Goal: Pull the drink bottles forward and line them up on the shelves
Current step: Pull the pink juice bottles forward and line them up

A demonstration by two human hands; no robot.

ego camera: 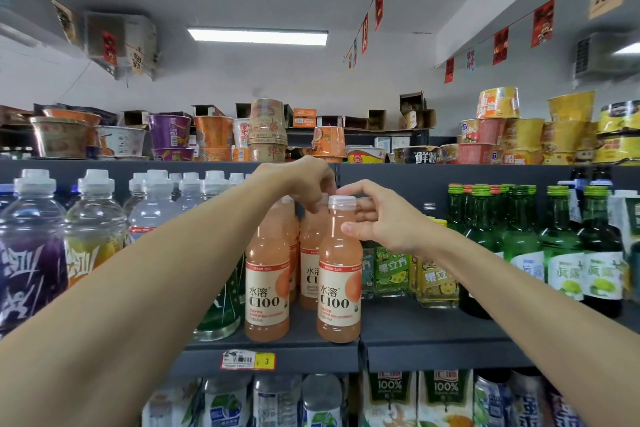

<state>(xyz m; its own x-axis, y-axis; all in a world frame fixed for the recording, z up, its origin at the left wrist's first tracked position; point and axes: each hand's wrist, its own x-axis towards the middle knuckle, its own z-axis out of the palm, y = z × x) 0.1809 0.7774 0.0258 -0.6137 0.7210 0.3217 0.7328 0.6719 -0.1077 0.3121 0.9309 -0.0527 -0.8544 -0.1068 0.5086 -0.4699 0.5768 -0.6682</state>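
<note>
— Where's the right hand (384,218)?
— Thumb and forefinger curl round the neck of the front pink bottle (339,288), which stands at the shelf (433,333) edge (right of a matching bottle (266,288)).
— And the left hand (298,180)?
— Fingers bent down, pinching the top of the rear pink bottle (310,253) just behind

Rear bottle (310,243) — cap behind left hand (301,184)
</note>
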